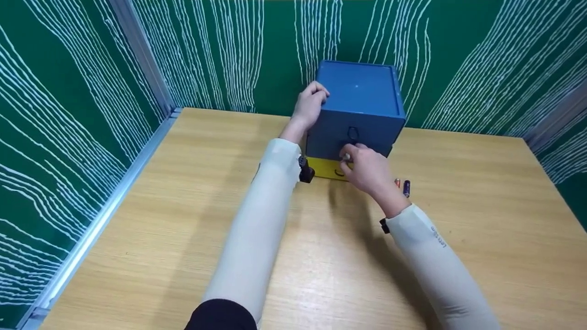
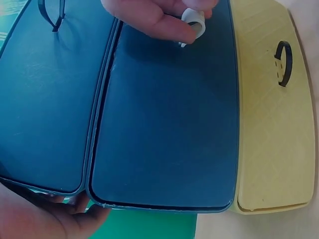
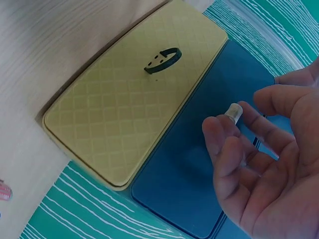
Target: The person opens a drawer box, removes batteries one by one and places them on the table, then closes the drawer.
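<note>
A small drawer cabinet has two blue drawer fronts above a yellow drawer. My left hand grips the cabinet's upper left edge, its fingers bent against the side. My right hand is in front of the middle blue drawer. Between its fingertips it holds a small whitish cylinder, which looks hollow in the left wrist view. The top drawer's black loop handle shows just above that hand. Any handle on the middle drawer is hidden behind the fingers.
Two small batteries, one dark and one orange-red, lie on the wooden table right of the cabinet. The yellow drawer has a black loop handle. Green panels with white lines stand behind and at the sides.
</note>
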Demonstrator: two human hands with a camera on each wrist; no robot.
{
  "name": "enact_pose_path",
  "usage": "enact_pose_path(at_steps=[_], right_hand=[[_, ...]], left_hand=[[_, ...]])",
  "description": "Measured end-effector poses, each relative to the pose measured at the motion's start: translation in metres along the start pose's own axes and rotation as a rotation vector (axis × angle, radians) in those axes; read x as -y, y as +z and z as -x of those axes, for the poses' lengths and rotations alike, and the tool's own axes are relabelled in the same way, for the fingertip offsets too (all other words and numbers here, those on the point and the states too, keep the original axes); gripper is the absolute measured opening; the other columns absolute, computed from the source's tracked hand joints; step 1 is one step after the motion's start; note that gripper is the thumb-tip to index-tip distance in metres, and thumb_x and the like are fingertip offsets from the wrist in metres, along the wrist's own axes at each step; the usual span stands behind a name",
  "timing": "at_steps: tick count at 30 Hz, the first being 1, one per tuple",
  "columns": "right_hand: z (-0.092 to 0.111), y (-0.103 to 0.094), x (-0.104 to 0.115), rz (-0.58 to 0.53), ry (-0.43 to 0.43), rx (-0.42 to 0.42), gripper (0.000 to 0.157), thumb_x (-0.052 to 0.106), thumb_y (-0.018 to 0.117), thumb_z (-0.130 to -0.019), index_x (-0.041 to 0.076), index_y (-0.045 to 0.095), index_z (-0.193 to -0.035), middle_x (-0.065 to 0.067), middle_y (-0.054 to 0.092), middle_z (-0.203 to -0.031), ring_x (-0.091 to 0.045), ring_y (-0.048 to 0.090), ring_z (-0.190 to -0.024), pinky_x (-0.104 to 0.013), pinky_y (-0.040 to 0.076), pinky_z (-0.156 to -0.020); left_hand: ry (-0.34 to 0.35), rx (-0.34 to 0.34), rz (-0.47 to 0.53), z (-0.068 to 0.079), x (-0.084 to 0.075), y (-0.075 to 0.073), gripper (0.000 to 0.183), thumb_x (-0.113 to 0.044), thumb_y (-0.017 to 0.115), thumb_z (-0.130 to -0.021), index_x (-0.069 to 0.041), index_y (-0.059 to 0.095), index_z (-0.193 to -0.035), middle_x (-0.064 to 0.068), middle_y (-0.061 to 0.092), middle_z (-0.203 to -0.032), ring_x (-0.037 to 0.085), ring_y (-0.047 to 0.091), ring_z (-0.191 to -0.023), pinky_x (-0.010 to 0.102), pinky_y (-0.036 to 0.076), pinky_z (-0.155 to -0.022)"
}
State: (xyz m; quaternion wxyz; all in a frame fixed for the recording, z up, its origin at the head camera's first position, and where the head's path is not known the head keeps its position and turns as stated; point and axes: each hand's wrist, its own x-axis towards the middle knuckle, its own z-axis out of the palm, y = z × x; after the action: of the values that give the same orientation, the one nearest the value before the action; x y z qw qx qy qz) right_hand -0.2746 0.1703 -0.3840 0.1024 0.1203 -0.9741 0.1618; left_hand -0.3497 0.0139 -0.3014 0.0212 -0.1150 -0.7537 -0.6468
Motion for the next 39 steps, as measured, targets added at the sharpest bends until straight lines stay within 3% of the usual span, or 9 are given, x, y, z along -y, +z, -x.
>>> enact_pose_path(at_steps=[11,21,39], right_hand=[[-0.002,0.002,-0.005,0.051,-0.073,-0.089,0.014,0.024,0.053,-0.080,0.017,0.062,-0.087,-0.005,0.060,-0.081,-0.022,0.053,-0.066,-0.038,0.047,-0.062],[0.002,0.001,-0.004,0.024,-0.085,-0.069,0.011,0.026,0.056,-0.077,0.018,0.062,-0.083,-0.001,0.060,-0.079,-0.018,0.053,-0.067,-0.036,0.046,-0.063],[0.019,0.005,0.002,-0.022,-0.059,-0.111,0.007,0.025,0.058,-0.078,0.020,0.061,-0.081,0.000,0.061,-0.079,-0.017,0.054,-0.067,-0.034,0.047,-0.063]], left_hand=[[0.032,-0.016,0.016,-0.021,0.021,0.004,0.014,-0.010,0.038,-0.086,-0.014,0.051,-0.080,-0.002,0.048,-0.085,0.013,0.044,-0.080,0.022,0.033,-0.069],[0.028,-0.002,0.055,-0.002,0.001,0.001,0.013,-0.005,0.036,-0.086,-0.006,0.049,-0.083,0.000,0.045,-0.081,0.013,0.040,-0.072,0.019,0.033,-0.065],[0.003,-0.009,0.051,-0.002,-0.001,-0.001,0.013,-0.006,0.037,-0.086,-0.007,0.049,-0.082,0.000,0.046,-0.082,0.013,0.040,-0.073,0.020,0.033,-0.066]])
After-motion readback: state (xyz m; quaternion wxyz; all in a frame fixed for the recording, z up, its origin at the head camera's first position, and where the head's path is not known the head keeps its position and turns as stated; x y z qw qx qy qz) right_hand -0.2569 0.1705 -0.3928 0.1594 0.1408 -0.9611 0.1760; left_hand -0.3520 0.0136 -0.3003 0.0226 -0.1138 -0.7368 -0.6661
